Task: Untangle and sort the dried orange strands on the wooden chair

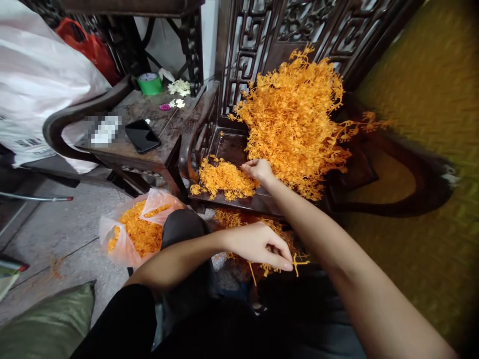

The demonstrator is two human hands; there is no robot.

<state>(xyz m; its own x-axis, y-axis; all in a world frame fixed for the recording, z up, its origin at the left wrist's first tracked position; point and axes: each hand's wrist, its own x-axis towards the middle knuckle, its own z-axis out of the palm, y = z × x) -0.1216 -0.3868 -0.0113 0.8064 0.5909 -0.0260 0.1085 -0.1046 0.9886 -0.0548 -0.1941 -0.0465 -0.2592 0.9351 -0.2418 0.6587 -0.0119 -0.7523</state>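
Dark wooden chair (231,144) bears orange branching heap (294,124); left hand (258,244) pinches sprig (296,263) before it, light grip judged best; right hand (262,171) narrow at seat's loose pile (226,180), contents unclear.

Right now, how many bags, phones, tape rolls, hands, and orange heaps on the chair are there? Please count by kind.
Bags: 3 (white bag, red bag, see-through bag)
Phone: 1
Tape roll: 1
Hands: 2 (left hand, right hand)
Orange heaps on the chair: 2 (large heap, small heap)
Total: 9
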